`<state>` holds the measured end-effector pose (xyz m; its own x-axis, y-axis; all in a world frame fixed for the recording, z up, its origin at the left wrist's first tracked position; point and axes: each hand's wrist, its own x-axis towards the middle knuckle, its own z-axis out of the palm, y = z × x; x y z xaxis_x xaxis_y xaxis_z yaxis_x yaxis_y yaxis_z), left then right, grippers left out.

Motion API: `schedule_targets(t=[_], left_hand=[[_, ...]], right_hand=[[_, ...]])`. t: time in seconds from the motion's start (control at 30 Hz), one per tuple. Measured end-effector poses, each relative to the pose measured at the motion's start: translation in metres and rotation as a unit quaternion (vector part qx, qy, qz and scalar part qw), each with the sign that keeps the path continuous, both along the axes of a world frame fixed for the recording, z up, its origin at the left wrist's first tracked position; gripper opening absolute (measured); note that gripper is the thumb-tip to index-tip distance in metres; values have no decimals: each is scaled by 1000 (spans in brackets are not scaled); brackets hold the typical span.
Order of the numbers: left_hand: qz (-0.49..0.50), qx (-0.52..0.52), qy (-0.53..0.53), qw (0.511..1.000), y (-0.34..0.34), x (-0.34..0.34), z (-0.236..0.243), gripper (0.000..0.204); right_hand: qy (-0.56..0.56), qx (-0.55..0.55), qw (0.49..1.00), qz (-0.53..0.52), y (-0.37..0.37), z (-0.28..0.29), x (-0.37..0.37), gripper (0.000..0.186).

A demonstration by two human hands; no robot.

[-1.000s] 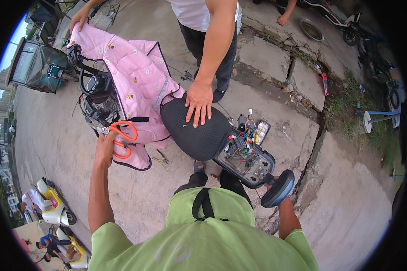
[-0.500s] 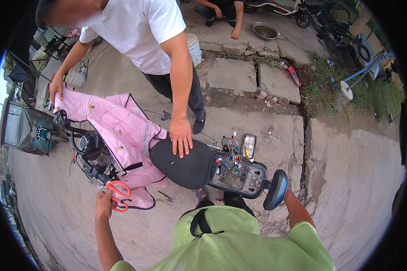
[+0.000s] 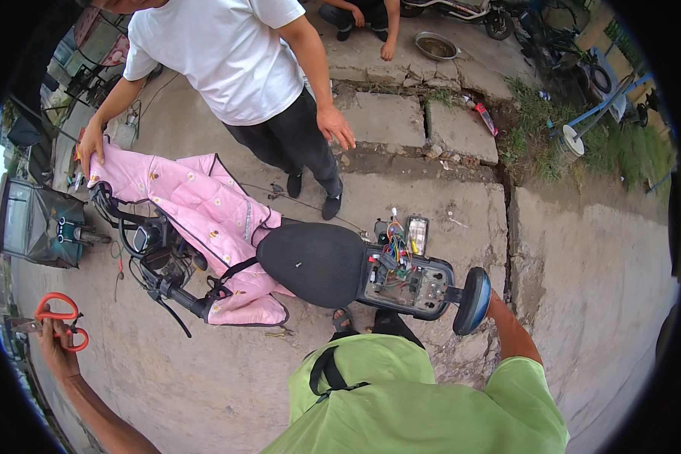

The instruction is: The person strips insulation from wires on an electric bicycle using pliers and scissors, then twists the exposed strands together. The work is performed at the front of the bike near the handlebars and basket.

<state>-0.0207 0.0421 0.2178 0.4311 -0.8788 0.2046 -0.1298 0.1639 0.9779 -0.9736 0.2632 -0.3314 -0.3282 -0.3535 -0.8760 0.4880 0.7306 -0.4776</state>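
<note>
left hand (image 3: 53,344): arm stretched far out to the left, grip pinching orange-handled scissors (image 3: 57,321) held up, well clear of the scooter (image 3: 310,265) | right hand: hidden behind the round blue backrest (image 3: 471,301), grip cannot tell | scooter: black mesh seat, quilted pink cover (image 3: 204,216), exposed coloured wires (image 3: 393,250) | ground: rough concrete

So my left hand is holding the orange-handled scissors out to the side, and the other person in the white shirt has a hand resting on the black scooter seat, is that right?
Not quite. In the head view your left hand does hold the orange-handled scissors out to the side, but the person in the white shirt has no hand on the black scooter seat: one hand hangs free above it, the other grips the pink quilted cover.
</note>
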Motion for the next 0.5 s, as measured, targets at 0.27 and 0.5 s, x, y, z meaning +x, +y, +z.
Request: schedule_targets(t=[0.27,0.5], left_hand=[[-200,242,30,949,63,-171,-156,16],[-353,397,38,846,89,-222,-209,26]], right_hand=[[242,103,961,84,-38,162,55,30],[331,6,943,41,-3,192,64,29]])
